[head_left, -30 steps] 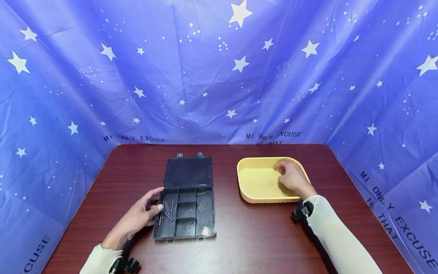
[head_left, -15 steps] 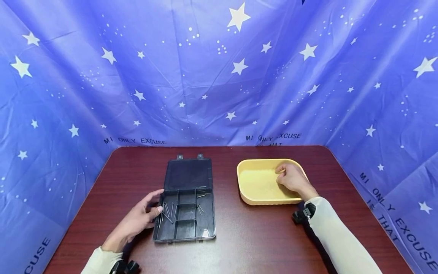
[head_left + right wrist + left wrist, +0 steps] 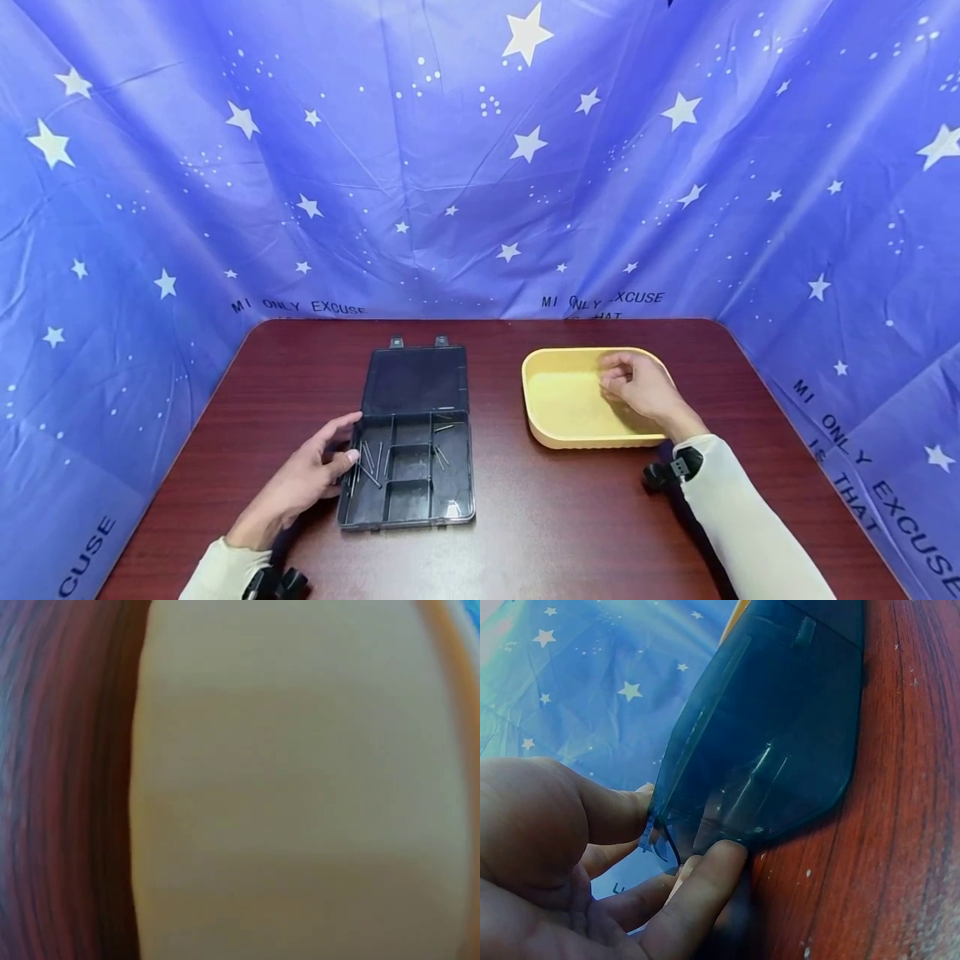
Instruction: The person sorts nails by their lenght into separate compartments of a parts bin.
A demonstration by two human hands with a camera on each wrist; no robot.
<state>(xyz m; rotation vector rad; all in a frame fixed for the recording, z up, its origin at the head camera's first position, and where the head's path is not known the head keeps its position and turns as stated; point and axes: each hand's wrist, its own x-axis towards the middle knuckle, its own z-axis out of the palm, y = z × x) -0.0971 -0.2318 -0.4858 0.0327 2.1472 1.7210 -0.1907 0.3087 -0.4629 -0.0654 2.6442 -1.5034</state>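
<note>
A dark, see-through compartment box (image 3: 408, 501) lies on the table with its lid (image 3: 416, 380) folded back. Several thin, nail-like metal pieces (image 3: 372, 465) lie in its left compartment, and a few more in the right one. My left hand (image 3: 298, 483) holds the box's left edge, thumb at the rim and fingers along the side; the left wrist view shows this grip close up. Over the yellow tray (image 3: 592, 442), my right hand (image 3: 643, 388) has its fingers bent towards the thumb. Whether anything sits between its fingertips is too small to see. Only the tray's outer wall (image 3: 300, 765) shows in the right wrist view.
The dark red wooden table (image 3: 525, 508) carries both containers, with a gap between them. A blue star-printed curtain (image 3: 450, 167) hangs around its back and sides. Dark wrist cameras are strapped near both cream sleeves (image 3: 742, 508).
My right hand lifts slightly and shifts a little within the tray, its fingertips now blurred. My left hand and the box hold their places; the whole view shifts slightly.
</note>
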